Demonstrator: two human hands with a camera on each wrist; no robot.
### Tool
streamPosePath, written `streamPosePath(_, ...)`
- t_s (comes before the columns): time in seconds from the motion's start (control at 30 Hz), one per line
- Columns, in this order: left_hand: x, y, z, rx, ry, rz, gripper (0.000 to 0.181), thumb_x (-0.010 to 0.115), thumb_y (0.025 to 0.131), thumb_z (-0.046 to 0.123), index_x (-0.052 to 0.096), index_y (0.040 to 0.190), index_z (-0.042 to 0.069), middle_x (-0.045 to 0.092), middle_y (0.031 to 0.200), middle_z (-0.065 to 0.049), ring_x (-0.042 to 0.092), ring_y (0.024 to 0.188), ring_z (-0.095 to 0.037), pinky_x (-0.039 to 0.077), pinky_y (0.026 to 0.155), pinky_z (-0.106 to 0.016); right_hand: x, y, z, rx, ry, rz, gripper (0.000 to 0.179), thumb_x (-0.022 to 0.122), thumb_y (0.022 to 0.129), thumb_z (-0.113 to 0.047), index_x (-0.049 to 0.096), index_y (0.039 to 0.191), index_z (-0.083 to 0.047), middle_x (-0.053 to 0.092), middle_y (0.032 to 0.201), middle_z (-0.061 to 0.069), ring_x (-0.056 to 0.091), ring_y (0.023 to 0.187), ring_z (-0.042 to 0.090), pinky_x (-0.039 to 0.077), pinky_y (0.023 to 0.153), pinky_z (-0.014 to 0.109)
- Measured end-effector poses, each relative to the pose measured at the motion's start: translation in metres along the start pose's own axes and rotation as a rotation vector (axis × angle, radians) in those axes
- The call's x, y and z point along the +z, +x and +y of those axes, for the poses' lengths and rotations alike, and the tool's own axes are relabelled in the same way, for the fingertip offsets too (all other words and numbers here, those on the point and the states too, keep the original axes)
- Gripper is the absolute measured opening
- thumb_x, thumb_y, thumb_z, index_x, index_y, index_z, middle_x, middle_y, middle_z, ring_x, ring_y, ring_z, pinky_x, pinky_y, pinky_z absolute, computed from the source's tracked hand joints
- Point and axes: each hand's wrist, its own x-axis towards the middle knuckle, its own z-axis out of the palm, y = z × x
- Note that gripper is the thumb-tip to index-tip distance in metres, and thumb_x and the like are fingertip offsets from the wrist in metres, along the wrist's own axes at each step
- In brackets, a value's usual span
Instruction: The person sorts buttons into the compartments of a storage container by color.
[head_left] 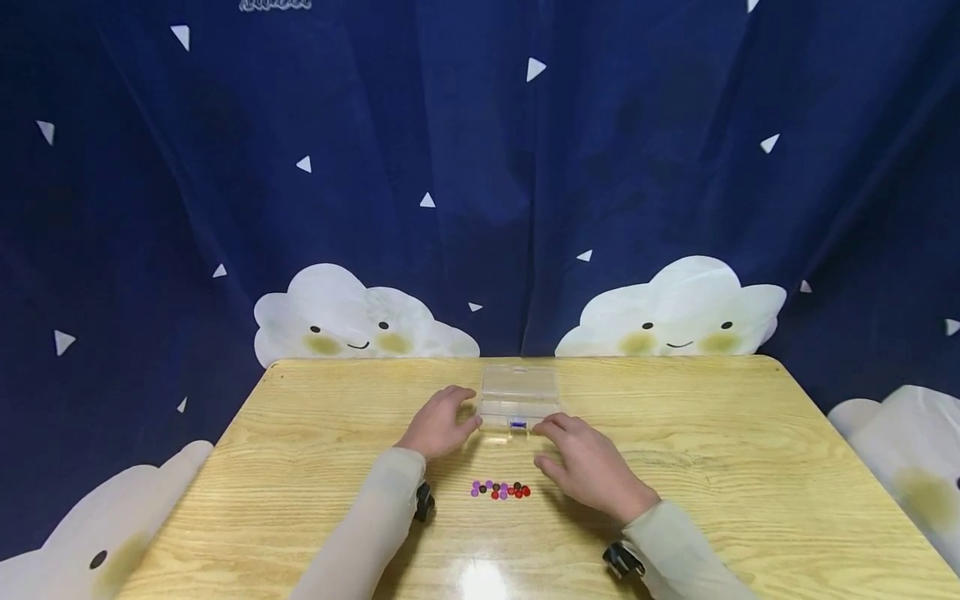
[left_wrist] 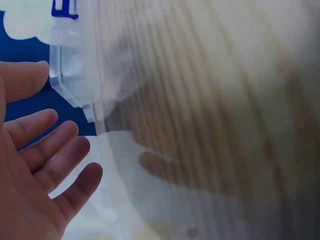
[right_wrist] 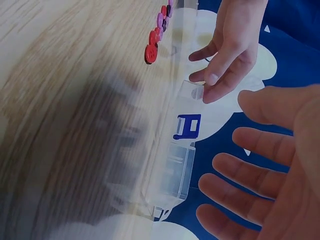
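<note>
A clear plastic box [head_left: 519, 385] with a blue latch [head_left: 518, 425] on its front stands toward the far side of the table. My left hand [head_left: 442, 423] is at its left front corner, thumb tip right by the wall, fingers relaxed and apart. On the other side, my right hand [head_left: 588, 465] hovers with its index fingertip close to the right front corner. Both palms face inward, and neither hand grips anything. Between the hands and nearer to me lies a small group of purple, red and dark buttons [head_left: 504, 490]; the right wrist view shows red buttons [right_wrist: 151, 52] on the wood.
The wooden table [head_left: 337, 492] has a glossy surface. Behind its far edge hangs a dark blue curtain [head_left: 465, 150] with white triangles and printed clouds. Each wrist wears a black strap, the right strap [head_left: 624, 560] just behind the cuff.
</note>
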Motion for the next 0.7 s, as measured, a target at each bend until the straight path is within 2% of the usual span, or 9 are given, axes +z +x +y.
streamPosePath(0.23,0.001,0.012,-0.006,-0.018,-0.021,-0.055,0.052,0.068,0.093,0.03,0.056,0.139,0.007,0.056,0.144,-0.013,0.053,0.133,-0.033,0.042,0.114,-0.048,0.002,0.001,-0.001,-0.002,0.019,-0.006,0.038,0.075,0.086,-0.027,0.069,0.119,-0.009,0.068,0.119,0.005,0.067,0.107,0.024,0.057,0.091,0.041)
streamPosePath(0.4,0.0,0.02,-0.007,0.019,0.012,-0.094,0.055,0.068,0.093,0.032,0.055,0.14,0.008,0.056,0.144,-0.012,0.051,0.136,-0.032,0.04,0.115,-0.048,0.001,0.003,-0.001,-0.003,0.026,-0.001,0.037,0.076,0.086,-0.026,0.069,0.118,-0.008,0.068,0.119,0.006,0.067,0.107,0.024,0.057,0.091,0.041)
streamPosePath(0.7,-0.014,0.031,-0.006,0.013,0.057,-0.211,0.067,0.068,0.092,0.037,0.045,0.149,0.011,0.047,0.152,-0.012,0.046,0.14,-0.033,0.038,0.117,-0.048,0.0,0.004,-0.001,-0.016,0.002,-0.008,0.038,0.076,0.086,-0.027,0.069,0.119,-0.009,0.068,0.119,0.005,0.067,0.105,0.023,0.058,0.089,0.04)
